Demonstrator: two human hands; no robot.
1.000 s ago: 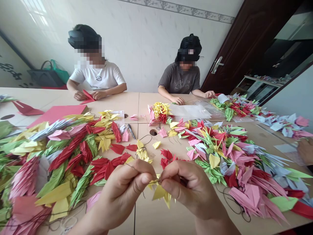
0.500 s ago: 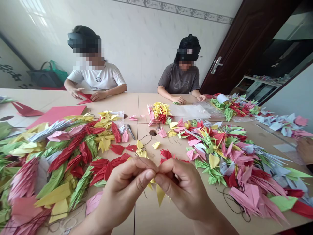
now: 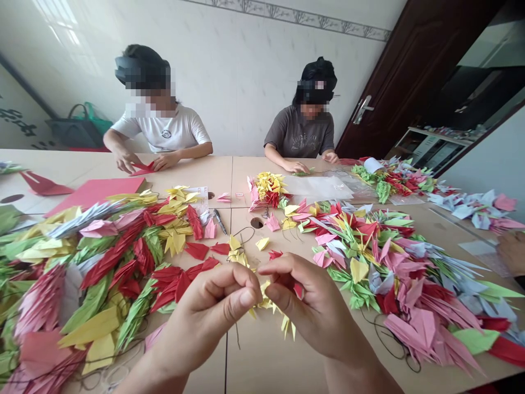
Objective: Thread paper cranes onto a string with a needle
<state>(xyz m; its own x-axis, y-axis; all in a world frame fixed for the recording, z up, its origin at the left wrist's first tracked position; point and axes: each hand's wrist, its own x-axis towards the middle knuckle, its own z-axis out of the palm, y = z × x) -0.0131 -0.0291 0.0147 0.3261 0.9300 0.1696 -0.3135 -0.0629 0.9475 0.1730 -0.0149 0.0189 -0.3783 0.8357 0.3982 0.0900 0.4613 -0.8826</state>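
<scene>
My left hand (image 3: 215, 312) is closed, thumb pressed to the forefinger. A thin dark thread (image 3: 238, 335) hangs just below its fingertips; the pinched part is hidden. My right hand (image 3: 309, 306) is beside it, a small gap away, thumb and forefinger apart with nothing visible between them. Yellow folded paper pieces (image 3: 288, 327) show behind and below the hands. A red paper piece (image 3: 275, 255) peeks out above the right hand. Red folded pieces (image 3: 180, 284) lie just left of my left hand.
Heaps of coloured folded paper (image 3: 135, 262) cover the left side, with another large heap (image 3: 381, 257) on the right. A pen (image 3: 220, 221) and a red sheet (image 3: 96, 194) lie farther back. Two people sit opposite, hands on paper; another person's hand (image 3: 512, 251) shows at the right edge.
My hands, fingertips touching before, have come slightly apart, and my right thumb and forefinger have opened. The yellow pieces below have shifted right. The person at left has lowered a hand onto the red paper.
</scene>
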